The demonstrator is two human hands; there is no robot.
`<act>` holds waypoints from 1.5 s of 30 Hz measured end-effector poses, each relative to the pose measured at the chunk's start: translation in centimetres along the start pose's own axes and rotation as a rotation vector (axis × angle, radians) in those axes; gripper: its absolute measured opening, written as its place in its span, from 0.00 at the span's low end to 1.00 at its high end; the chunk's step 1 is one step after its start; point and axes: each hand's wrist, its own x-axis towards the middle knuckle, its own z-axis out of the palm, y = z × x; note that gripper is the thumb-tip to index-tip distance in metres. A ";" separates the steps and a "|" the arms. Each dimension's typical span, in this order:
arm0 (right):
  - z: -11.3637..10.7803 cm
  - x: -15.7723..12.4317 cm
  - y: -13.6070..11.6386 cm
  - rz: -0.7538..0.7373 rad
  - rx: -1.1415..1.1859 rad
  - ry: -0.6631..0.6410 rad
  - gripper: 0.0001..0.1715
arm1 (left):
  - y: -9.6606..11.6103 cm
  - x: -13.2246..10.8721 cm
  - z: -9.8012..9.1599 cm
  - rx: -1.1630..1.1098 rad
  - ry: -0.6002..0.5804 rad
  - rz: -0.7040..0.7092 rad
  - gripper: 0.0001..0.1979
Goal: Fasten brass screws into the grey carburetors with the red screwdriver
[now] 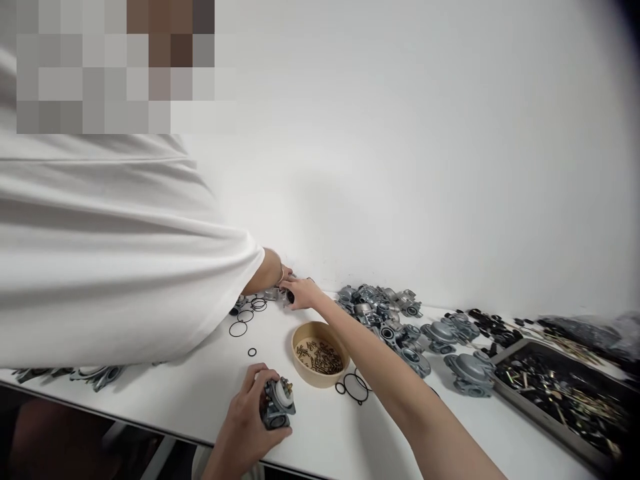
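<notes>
My left hand (250, 407) rests on the white table (200, 393) near its front edge, fingers wrapped round a small grey metal carburetor body (278, 403). My right hand (302, 292) reaches far across the table to the wall side, fingers curled down on a small dark part I cannot make out. Black rubber O-rings (245, 319) lie scattered just left of that hand. A tan bowl (300, 333) of small brass screws stands between my two arms.
A co-worker in a white shirt (100, 253) leans over the table's left half, one hand (274, 272) beside my right hand. A heap of grey carburetor bodies (395, 320) lies right of the bowl. A metal tray (560, 393) of dark small parts sits far right.
</notes>
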 end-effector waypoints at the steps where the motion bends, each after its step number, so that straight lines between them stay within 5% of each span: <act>1: -0.3 -0.6 -0.3 0.001 0.039 0.037 0.40 | -0.1 -0.1 0.1 0.001 0.020 -0.014 0.28; 12: -2.4 -11.9 -4.2 0.000 0.565 0.352 0.32 | -0.4 -0.2 0.2 -0.064 0.109 -0.002 0.28; 20: -3.1 -15.2 -10.6 0.096 1.196 0.326 0.40 | 0.4 -0.1 -0.3 -0.096 0.071 -0.146 0.39; 26: -1.6 -15.7 -13.4 0.053 1.245 0.261 0.40 | 0.2 0.3 -0.5 -0.124 0.033 -0.148 0.32; 31: 1.0 -15.8 -13.6 0.078 1.349 0.264 0.42 | 0.2 0.6 -0.7 -0.146 0.016 -0.210 0.39; 36: 2.9 -16.0 -14.3 0.102 1.243 0.340 0.43 | 0.1 0.8 -1.3 -0.233 -0.115 -0.187 0.33; 45: 3.9 -17.6 -14.5 0.117 1.190 0.352 0.36 | -0.4 0.6 -1.5 -0.228 -0.119 -0.163 0.38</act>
